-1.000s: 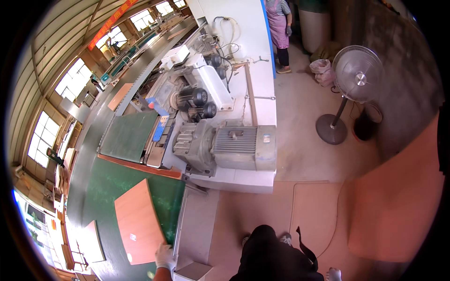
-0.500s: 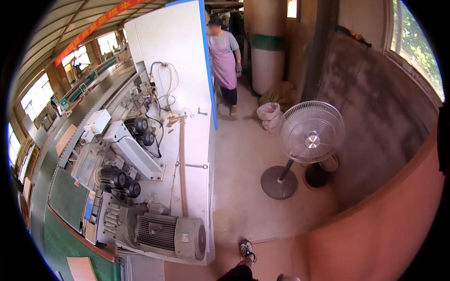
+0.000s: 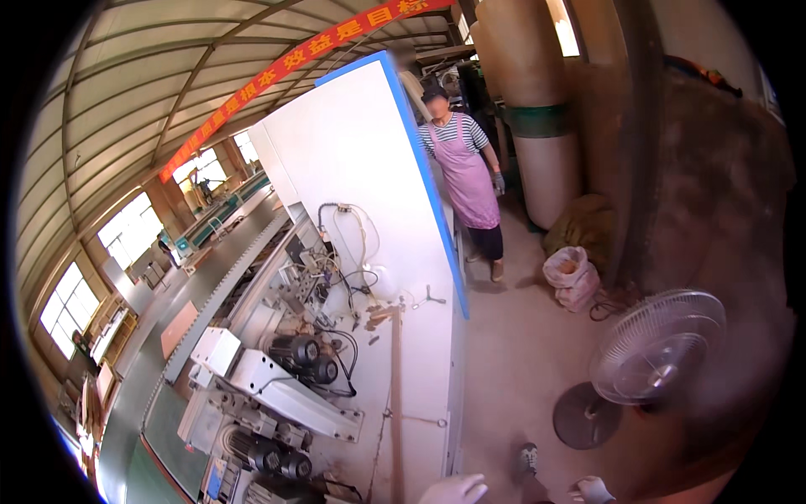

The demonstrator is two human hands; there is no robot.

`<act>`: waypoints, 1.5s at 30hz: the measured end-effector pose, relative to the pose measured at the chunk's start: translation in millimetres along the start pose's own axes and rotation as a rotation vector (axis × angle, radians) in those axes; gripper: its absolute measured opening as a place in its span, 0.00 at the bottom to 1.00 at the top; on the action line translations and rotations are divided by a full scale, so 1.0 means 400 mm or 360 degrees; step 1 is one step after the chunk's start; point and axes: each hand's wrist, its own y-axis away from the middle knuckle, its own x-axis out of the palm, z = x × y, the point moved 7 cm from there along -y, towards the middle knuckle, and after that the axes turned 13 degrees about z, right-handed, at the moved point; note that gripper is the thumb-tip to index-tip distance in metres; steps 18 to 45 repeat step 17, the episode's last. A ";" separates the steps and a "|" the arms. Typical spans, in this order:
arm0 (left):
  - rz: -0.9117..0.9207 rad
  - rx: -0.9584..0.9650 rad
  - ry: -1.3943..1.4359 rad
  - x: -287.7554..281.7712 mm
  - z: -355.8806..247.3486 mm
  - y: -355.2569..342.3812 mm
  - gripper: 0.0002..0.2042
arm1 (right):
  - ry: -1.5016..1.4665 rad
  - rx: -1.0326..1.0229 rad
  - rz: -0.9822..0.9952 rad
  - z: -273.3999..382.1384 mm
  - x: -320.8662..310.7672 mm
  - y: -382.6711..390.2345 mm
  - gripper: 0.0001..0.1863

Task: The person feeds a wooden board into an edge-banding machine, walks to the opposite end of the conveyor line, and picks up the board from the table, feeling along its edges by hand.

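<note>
My left hand [image 3: 454, 490], pale and seemingly gloved, shows at the lower edge beside the white machine housing [image 3: 424, 353]. Its fingers stretch to the right, loosely parted, and nothing shows in them. Farther right along the same edge is my right hand [image 3: 593, 490], also pale, with fingers slightly bent and apart, holding nothing visible. Between the hands, my foot in a patterned shoe [image 3: 528, 459] stands on the floor. Ahead and to the right is a pedestal fan [image 3: 659, 357] on a round dark base [image 3: 586, 416]. Neither hand touches the machine or the fan.
Black motors [image 3: 294, 349] and cables crowd the machine at left, beside a long conveyor bed [image 3: 222, 252]. Ahead, a person in a pink apron [image 3: 464, 172] stands by the blue-edged panel [image 3: 424, 185]. A pink-white sack [image 3: 572, 277] sits near a tall cylinder [image 3: 544, 160].
My view has tilted up and left, bringing in more roof and banner. Both my hands have come into the lower edge. The aproned person appears nearer; the reddish board at right has left view.
</note>
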 end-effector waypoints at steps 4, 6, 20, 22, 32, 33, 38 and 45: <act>0.0451 -0.0027 -0.0374 0.048 0.012 -0.203 0.18 | 0.1148 -0.0315 0.0649 0.098 0.202 -0.406 0.15; 0.0633 -0.0175 -0.0373 0.011 0.053 -0.276 0.16 | 0.0840 -0.0070 0.0645 0.440 0.377 -0.385 0.16; -0.0729 -0.0755 0.0606 -0.394 0.484 -0.541 0.20 | 0.1399 -0.0366 0.0582 1.219 0.431 -1.033 0.17; -0.0729 -0.0755 0.0606 -0.394 0.484 -0.541 0.20 | 0.1399 -0.0366 0.0582 1.219 0.431 -1.033 0.17; -0.0729 -0.0755 0.0606 -0.394 0.484 -0.541 0.20 | 0.1399 -0.0366 0.0582 1.219 0.431 -1.033 0.17; -0.0729 -0.0755 0.0606 -0.394 0.484 -0.541 0.20 | 0.1399 -0.0366 0.0582 1.219 0.431 -1.033 0.17; -0.0729 -0.0755 0.0606 -0.394 0.484 -0.541 0.20 | 0.1399 -0.0366 0.0582 1.219 0.431 -1.033 0.17; -0.0729 -0.0755 0.0606 -0.394 0.484 -0.541 0.20 | 0.1399 -0.0366 0.0582 1.219 0.431 -1.033 0.17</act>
